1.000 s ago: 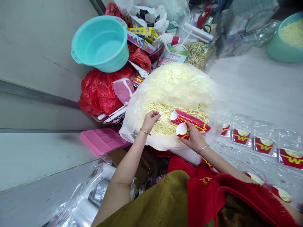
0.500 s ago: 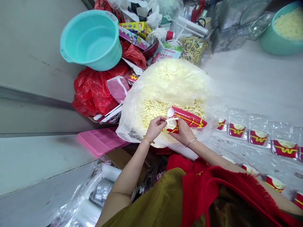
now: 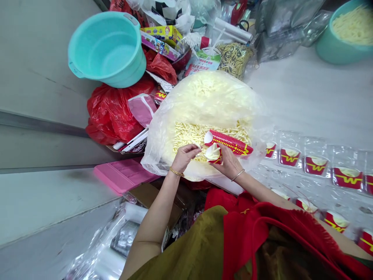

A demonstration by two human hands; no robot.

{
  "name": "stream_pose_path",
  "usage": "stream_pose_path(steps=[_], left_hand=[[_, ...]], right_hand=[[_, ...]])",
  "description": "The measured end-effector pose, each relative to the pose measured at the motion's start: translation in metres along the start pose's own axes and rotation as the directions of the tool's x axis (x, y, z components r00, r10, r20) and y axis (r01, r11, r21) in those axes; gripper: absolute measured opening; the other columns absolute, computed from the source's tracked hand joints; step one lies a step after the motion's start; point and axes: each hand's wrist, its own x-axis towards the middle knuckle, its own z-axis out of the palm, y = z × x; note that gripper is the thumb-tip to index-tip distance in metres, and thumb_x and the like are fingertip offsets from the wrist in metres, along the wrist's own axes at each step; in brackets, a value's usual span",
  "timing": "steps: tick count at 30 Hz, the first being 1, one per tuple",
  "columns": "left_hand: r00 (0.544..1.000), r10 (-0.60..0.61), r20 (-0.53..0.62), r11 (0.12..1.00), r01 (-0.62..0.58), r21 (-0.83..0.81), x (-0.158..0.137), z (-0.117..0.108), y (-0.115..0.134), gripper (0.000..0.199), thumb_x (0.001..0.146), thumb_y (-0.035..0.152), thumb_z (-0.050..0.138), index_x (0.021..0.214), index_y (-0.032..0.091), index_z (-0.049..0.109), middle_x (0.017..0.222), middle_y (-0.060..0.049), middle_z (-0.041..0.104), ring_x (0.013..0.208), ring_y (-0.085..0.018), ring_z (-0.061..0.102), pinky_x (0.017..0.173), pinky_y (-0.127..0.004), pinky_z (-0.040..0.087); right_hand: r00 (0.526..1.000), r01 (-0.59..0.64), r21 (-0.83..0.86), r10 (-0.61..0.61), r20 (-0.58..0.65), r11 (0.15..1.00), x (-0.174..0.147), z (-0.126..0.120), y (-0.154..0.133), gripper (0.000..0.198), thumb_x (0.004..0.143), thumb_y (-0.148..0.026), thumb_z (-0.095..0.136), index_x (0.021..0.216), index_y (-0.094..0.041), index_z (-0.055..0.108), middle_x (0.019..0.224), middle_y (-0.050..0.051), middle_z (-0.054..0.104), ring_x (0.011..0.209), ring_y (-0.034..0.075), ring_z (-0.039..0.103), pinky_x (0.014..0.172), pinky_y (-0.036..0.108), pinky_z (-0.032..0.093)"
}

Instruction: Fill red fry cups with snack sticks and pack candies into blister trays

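My right hand [image 3: 228,160] is closed around a small red-and-yellow French fry box [image 3: 214,153], its white mouth tilted toward my left hand, with a few pale fry-shaped sticks in it. Just left of the box, my left hand [image 3: 185,156] pinches a pale fry-shaped stick [image 3: 197,145] between thumb and fingertips. Beneath both hands lies a big clear plastic bag [image 3: 157,146] full of loose pale sticks [image 3: 189,134]. A long nested stack of red fry boxes [image 3: 230,142] rests on the sticks, right behind the held box.
Rows of clear packets with filled fry boxes [image 3: 290,157] lie on the white table at right. A teal tub of pale sticks [image 3: 335,46] stands at far right. An empty turquoise basin [image 3: 107,50] sits on red bags [image 3: 112,112] at left, near a pink tray [image 3: 125,175].
My left hand has drawn back left from the box mouth with a stick in its fingertips. The box in my right hand now shows its opening more clearly. The whole view has shifted slightly.
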Motion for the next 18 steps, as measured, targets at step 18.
stream_pose_path(steps=[18], left_hand=[[1.0, 0.015, 0.005, 0.998, -0.015, 0.069, -0.028, 0.001, 0.013, 0.021, 0.07, 0.035, 0.072, 0.073, 0.015, 0.068, 0.073, 0.0, 0.064, 0.061, -0.008, 0.048, 0.056, -0.02, 0.036]], right_hand=[[0.985, 0.156, 0.034, -0.153, -0.081, 0.987, -0.015, -0.013, 0.0, 0.074, 0.083, -0.034, 0.063, 0.142, -0.02, 0.019, 0.128, 0.018, 0.046, 0.117, 0.033, 0.046, 0.095, 0.053, 0.044]])
